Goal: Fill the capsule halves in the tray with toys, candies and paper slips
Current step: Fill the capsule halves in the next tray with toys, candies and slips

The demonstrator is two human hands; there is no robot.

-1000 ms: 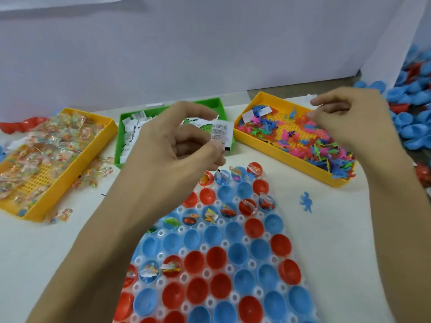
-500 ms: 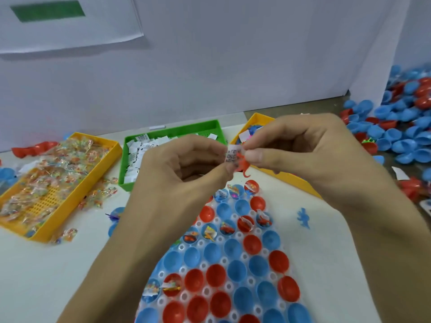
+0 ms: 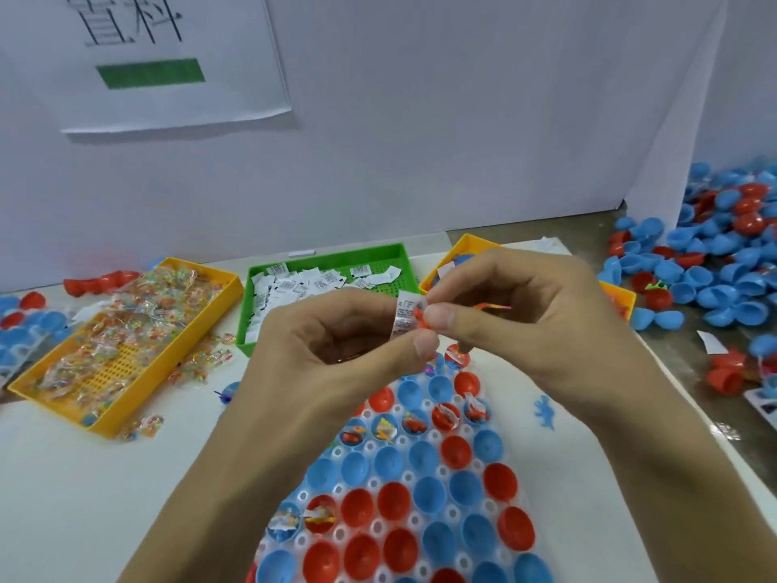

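A white tray (image 3: 414, 519) of red and blue capsule halves lies in front of me; several halves hold toys, candies and slips. Above its far end my left hand (image 3: 336, 347) pinches a printed paper slip (image 3: 405, 313). My right hand (image 3: 525, 313) meets it and pinches a small orange toy (image 3: 419, 319) against the slip. A thin pink and yellow toy (image 3: 494, 307) also shows between my right fingers.
A yellow bin of wrapped candies (image 3: 122, 351) sits at the left, a green bin of paper slips (image 3: 328, 279) in the middle, a yellow toy bin (image 3: 466, 246) behind my right hand. Loose capsule halves (image 3: 723, 267) pile at the right. A blue toy (image 3: 545, 412) lies beside the tray.
My right hand left the toy bin with an orange toy and came to my left hand. Both hands now meet above the tray. The view tilted upward.
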